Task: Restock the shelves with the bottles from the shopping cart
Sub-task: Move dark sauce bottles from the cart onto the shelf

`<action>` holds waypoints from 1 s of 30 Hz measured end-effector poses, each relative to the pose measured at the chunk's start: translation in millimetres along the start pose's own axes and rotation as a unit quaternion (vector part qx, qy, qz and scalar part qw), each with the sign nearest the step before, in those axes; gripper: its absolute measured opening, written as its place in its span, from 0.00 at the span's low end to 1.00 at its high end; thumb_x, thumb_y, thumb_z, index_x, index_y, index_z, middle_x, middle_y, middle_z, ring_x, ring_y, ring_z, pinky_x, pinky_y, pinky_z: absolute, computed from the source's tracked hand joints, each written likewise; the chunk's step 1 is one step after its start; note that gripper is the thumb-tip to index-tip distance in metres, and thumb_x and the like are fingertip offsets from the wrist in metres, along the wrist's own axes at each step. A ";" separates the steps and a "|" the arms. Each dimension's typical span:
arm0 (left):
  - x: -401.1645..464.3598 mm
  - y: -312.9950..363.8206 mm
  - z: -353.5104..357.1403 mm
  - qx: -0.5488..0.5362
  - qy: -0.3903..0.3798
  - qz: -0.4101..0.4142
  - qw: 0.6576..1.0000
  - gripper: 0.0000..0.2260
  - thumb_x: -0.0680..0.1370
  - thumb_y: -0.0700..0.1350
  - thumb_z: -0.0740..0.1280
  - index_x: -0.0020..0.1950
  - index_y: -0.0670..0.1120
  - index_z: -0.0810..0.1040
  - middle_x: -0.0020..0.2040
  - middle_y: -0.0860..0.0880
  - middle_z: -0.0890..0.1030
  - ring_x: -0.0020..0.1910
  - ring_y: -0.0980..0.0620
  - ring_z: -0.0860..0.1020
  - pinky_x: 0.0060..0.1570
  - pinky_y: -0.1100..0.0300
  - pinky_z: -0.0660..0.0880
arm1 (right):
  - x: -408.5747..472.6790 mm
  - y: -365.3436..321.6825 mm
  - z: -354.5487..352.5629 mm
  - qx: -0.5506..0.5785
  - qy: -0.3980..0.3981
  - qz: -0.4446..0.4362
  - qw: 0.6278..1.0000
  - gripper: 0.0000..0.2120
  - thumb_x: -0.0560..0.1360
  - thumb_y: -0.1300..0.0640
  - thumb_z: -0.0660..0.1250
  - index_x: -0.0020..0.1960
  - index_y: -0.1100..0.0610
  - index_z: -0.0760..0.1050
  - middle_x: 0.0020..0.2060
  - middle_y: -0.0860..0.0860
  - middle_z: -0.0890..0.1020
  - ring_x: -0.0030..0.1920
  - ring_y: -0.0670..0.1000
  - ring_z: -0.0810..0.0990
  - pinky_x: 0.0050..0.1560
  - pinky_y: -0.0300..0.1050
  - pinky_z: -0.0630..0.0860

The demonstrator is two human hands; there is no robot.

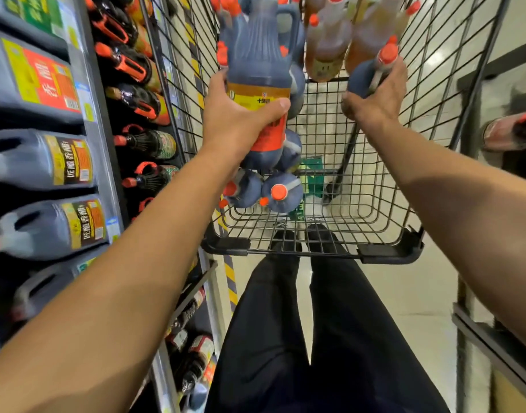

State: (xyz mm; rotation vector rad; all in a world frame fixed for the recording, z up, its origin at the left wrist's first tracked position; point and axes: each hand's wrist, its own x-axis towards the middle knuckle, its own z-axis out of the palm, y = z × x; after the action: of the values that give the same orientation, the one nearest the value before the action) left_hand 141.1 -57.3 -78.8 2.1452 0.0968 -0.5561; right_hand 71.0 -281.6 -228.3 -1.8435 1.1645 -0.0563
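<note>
left grip (241, 114) clamps dark bottle (258, 70), label blurred; right grip (375, 93) clamps orange-capped bottle (372, 70).

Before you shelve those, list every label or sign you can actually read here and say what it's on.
"匠酿香醋": label of the dark jug on the shelf at left.
"匠酿香醋": label of the jug below it.
"香醋", partly blurred: red label of the upper jug.
Bottle in the left hand: label blurred.
Bottle in the right hand: no label showing.
Price tags: too small.
</note>
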 end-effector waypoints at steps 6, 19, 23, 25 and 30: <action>4.3 1.8 -1.3 0.011 -0.012 0.023 1.000 0.35 0.59 0.56 0.81 0.62 0.49 0.73 0.54 0.53 0.82 0.51 0.57 0.82 0.53 0.53 0.81 | 10.1 18.8 12.3 0.031 0.008 0.023 0.999 0.52 0.57 0.44 0.81 0.75 0.49 0.61 0.69 0.47 0.69 0.69 0.49 0.71 0.73 0.47 0.70; -6.8 -21.8 3.6 0.020 0.060 0.034 0.997 0.35 0.63 0.53 0.81 0.66 0.48 0.72 0.52 0.57 0.81 0.48 0.61 0.81 0.47 0.63 0.79 | -31.3 4.5 14.5 -0.051 0.039 -0.022 0.998 0.38 0.62 0.46 0.76 0.70 0.49 0.69 0.65 0.49 0.73 0.66 0.50 0.73 0.63 0.39 0.69; -20.0 -18.2 3.0 0.019 0.073 0.024 0.997 0.38 0.62 0.54 0.81 0.68 0.49 0.71 0.54 0.56 0.81 0.50 0.59 0.81 0.50 0.62 0.79 | -57.3 -1.1 -4.4 -0.080 -0.003 -0.081 0.993 0.36 0.62 0.45 0.76 0.66 0.51 0.70 0.59 0.51 0.74 0.60 0.51 0.74 0.54 0.42 0.70; -30.7 -12.6 1.2 0.014 0.075 0.026 0.997 0.39 0.61 0.55 0.81 0.68 0.50 0.71 0.56 0.55 0.82 0.52 0.57 0.81 0.53 0.57 0.80 | -69.9 -8.7 -18.4 -0.081 -0.017 -0.102 0.991 0.35 0.61 0.46 0.76 0.65 0.51 0.71 0.58 0.50 0.75 0.60 0.52 0.75 0.56 0.43 0.72; -72.6 10.1 -14.2 -0.007 0.077 0.022 0.997 0.38 0.63 0.53 0.82 0.68 0.50 0.70 0.55 0.57 0.80 0.52 0.57 0.81 0.47 0.68 0.77 | -103.1 -45.1 -65.3 -0.085 -0.044 -0.159 0.983 0.32 0.60 0.45 0.76 0.60 0.53 0.73 0.54 0.50 0.76 0.54 0.52 0.76 0.50 0.48 0.75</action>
State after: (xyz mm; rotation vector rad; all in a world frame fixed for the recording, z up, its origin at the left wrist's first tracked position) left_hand 83.8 -42.5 -33.3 2.1688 0.1366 -0.3627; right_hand 14.5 -244.4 -117.2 -2.1476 0.8274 -0.0577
